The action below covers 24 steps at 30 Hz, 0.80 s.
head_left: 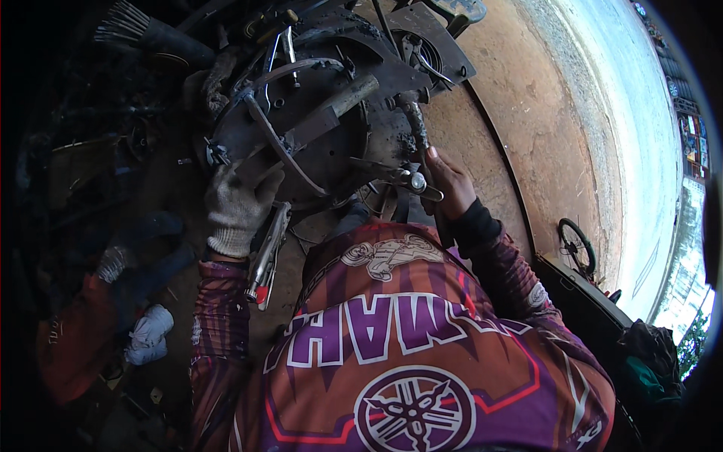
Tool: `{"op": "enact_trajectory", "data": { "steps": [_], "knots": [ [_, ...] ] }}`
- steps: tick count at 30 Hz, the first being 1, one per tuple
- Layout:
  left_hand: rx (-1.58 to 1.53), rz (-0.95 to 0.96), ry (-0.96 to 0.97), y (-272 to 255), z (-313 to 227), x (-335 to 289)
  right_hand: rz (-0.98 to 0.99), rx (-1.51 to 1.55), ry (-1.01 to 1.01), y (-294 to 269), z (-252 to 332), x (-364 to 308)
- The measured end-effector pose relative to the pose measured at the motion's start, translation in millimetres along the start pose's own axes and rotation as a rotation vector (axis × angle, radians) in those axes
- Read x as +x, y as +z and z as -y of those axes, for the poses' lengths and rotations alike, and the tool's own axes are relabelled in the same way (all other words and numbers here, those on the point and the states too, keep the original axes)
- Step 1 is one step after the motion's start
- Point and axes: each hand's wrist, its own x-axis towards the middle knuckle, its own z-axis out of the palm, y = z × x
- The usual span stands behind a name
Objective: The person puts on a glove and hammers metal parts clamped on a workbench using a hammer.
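Observation:
My right hand (pixel 449 183), bare, is wrapped round the handle of a hammer (pixel 414 120), whose head points away over the right edge of a round dark metal worktop. My left hand (pixel 239 205), in a grey knit glove, closes on the near end of a flat metal bar (pixel 310 129) lying across the worktop; the fingertips are partly hidden. A curved metal strip (pixel 277 143) arches over that bar. Locking pliers (pixel 269 258) hang close beside the gloved hand. Another pair of locking pliers (pixel 413 181) sits at the worktop's near edge, by my right hand.
More pliers (pixel 289 56) rest at the far side of the worktop. A bundle of rods (pixel 124 22) stands in a dark tube (pixel 172 41) at far left. Low on the left is another person's orange-red sleeve (pixel 79 339). A bicycle wheel (pixel 577 247) shows at right.

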Motion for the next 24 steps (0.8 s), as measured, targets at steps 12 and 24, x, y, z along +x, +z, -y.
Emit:
{"op": "enact_trajectory", "data": {
  "steps": [12, 24],
  "knots": [
    [0.050, 0.023, 0.069, 2, 5, -3, -0.046, -0.017, 0.037, 10, 5, -7],
    [-0.062, 0.004, -0.013, -4, -4, 4, -0.079, 0.098, -0.082, 7, -7, -25]
  ]
}}
